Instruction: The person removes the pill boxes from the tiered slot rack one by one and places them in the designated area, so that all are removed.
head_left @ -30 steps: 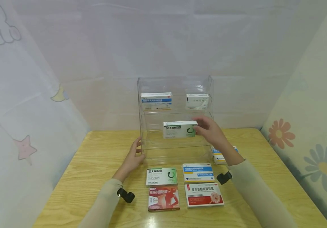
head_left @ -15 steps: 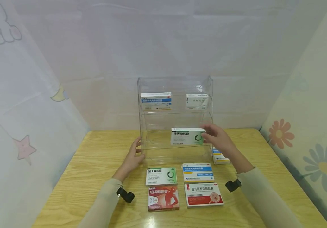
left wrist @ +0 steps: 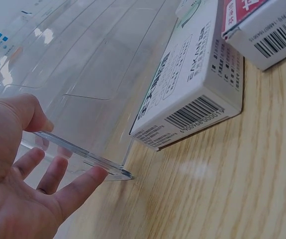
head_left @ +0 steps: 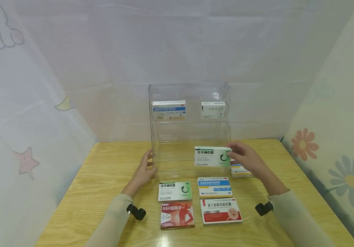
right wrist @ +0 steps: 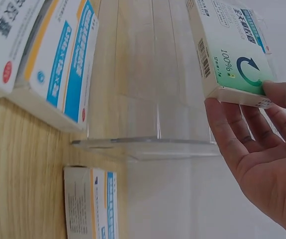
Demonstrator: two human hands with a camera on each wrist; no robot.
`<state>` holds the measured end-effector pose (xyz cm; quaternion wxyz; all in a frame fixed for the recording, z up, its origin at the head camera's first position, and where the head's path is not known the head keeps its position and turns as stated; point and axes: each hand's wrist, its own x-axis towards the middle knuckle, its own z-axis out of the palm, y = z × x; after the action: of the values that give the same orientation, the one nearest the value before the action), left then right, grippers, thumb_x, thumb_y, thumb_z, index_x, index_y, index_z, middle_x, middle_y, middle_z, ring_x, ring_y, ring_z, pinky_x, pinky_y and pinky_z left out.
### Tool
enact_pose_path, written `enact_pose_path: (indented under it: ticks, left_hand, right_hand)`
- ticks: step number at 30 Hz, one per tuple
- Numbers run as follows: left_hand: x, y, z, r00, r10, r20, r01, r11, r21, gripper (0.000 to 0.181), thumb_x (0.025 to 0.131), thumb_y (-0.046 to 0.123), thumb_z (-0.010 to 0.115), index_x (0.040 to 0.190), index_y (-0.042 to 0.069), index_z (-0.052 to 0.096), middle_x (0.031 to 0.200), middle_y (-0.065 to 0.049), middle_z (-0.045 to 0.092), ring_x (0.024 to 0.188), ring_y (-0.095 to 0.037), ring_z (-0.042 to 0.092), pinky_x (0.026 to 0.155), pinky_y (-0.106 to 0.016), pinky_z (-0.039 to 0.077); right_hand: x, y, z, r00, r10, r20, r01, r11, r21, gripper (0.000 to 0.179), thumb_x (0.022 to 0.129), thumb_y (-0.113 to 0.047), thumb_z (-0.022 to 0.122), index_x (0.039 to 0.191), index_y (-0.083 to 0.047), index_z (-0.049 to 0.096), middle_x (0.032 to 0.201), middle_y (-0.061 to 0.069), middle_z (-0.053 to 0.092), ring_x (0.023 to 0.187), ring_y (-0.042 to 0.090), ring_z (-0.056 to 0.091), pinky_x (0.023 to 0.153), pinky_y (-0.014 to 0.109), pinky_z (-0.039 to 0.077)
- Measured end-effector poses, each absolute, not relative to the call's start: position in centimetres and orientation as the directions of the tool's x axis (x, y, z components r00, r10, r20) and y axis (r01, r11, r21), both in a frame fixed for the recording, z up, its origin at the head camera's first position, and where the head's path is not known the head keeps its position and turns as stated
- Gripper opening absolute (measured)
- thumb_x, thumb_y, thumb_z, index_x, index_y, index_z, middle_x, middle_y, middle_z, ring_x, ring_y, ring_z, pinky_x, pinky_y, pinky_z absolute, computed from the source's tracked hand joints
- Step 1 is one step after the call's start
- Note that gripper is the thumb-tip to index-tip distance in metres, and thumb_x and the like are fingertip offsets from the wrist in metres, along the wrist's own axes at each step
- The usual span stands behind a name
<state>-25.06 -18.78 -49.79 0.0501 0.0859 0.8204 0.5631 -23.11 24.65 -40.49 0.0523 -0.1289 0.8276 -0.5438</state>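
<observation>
My right hand (head_left: 247,158) pinches a white-and-green medicine box (head_left: 209,157) by its right end, its printed face toward me. In the right wrist view, the thumb lies at the front of this box (right wrist: 235,55) and the fingers are behind and under its end. It is held in front of the lower right part of a clear acrylic display rack (head_left: 192,122). My left hand (head_left: 143,173) grips the rack's lower left side edge, thumb on one side and fingers on the other, as the left wrist view shows along the clear edge (left wrist: 83,152).
On the upper tier stand a blue-and-white box (head_left: 169,110) and a smaller white box (head_left: 213,110). Before the rack lie a green-and-white box (head_left: 174,191), a red box (head_left: 177,215), a blue-striped box (head_left: 215,187) and a red-and-white box (head_left: 221,211). Another box (head_left: 240,171) stands right of the rack.
My right hand has moved the white-and-green medicine box down and to the right, from before the middle tier to the rack's lower right. The left hand has stayed on the rack.
</observation>
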Motion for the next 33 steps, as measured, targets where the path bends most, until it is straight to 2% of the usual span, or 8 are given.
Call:
enact_pose_path:
  ticks: [5, 12, 14, 20, 25, 33]
  left_hand:
    - [-25.1, -18.7, -49.9, -0.982, 0.189, 0.022, 0.090, 0.359, 0.929, 0.086, 0.095, 0.003, 0.057, 0.163, 0.027, 0.010, 0.160, -0.017, 0.024, 0.135, -0.041, 0.037, 0.093, -0.048, 0.052]
    - [-24.9, -18.6, -49.4, -0.981, 0.196, 0.010, 0.077, 0.340, 0.937, 0.087, 0.094, 0.002, 0.057, 0.163, 0.025, 0.010, 0.161, -0.017, 0.023, 0.136, -0.042, 0.036, 0.095, -0.050, 0.052]
    - [-25.2, -18.7, -50.1, -0.982, 0.189, 0.018, 0.083, 0.340, 0.937, 0.086, 0.095, 0.002, 0.057, 0.163, 0.028, 0.011, 0.160, -0.015, 0.024, 0.136, -0.040, 0.037, 0.095, -0.050, 0.052]
    - [-24.3, -18.4, -48.2, -0.977, 0.214, -0.022, 0.054, 0.342, 0.938, 0.086, 0.095, 0.002, 0.055, 0.164, 0.020, 0.007, 0.162, -0.021, 0.019, 0.139, -0.045, 0.033, 0.095, -0.051, 0.051]
    - [-23.5, -18.3, -46.5, -0.972, 0.232, -0.045, 0.042, 0.356, 0.934, 0.084, 0.096, 0.003, 0.055, 0.164, 0.016, 0.006, 0.162, -0.022, 0.019, 0.139, -0.044, 0.034, 0.093, -0.046, 0.053]
    - [-25.0, -18.8, -49.4, -0.975, 0.221, -0.025, 0.051, 0.333, 0.941, 0.086, 0.097, 0.003, 0.054, 0.164, 0.025, 0.004, 0.163, -0.016, 0.017, 0.140, -0.043, 0.032, 0.091, -0.046, 0.054]
  right_hand:
    - [-22.5, 26.2, -41.1, -0.955, -0.294, 0.029, -0.143, 0.373, -0.917, 0.040, 0.100, -0.026, 0.065, 0.135, -0.008, 0.056, 0.130, 0.019, 0.060, 0.112, 0.034, 0.063, 0.083, 0.041, 0.061]
    - [-21.8, 28.8, -42.0, -0.951, -0.310, -0.016, -0.110, 0.385, -0.916, 0.042, 0.100, -0.024, 0.065, 0.135, -0.003, 0.055, 0.130, 0.023, 0.059, 0.108, 0.034, 0.064, 0.081, 0.041, 0.061]
    - [-21.6, 29.5, -42.1, -0.948, -0.317, -0.035, -0.096, 0.388, -0.917, 0.041, 0.100, -0.023, 0.065, 0.134, -0.002, 0.055, 0.131, 0.025, 0.058, 0.107, 0.034, 0.064, 0.081, 0.040, 0.061]
    - [-20.9, 31.7, -42.7, -0.934, -0.353, -0.061, -0.085, 0.385, -0.919, 0.037, 0.101, -0.021, 0.063, 0.131, 0.000, 0.055, 0.128, 0.024, 0.058, 0.104, 0.030, 0.066, 0.082, 0.049, 0.060]
    - [-20.2, 33.4, -43.1, -0.933, -0.350, -0.082, -0.069, 0.399, -0.914, 0.037, 0.101, -0.022, 0.062, 0.130, -0.001, 0.055, 0.131, 0.022, 0.057, 0.104, 0.026, 0.066, 0.082, 0.045, 0.060]
    - [-19.3, 35.8, -43.4, -0.930, -0.353, -0.102, -0.051, 0.397, -0.917, 0.040, 0.103, -0.021, 0.060, 0.135, 0.002, 0.052, 0.128, 0.018, 0.060, 0.103, 0.020, 0.067, 0.081, 0.041, 0.060]
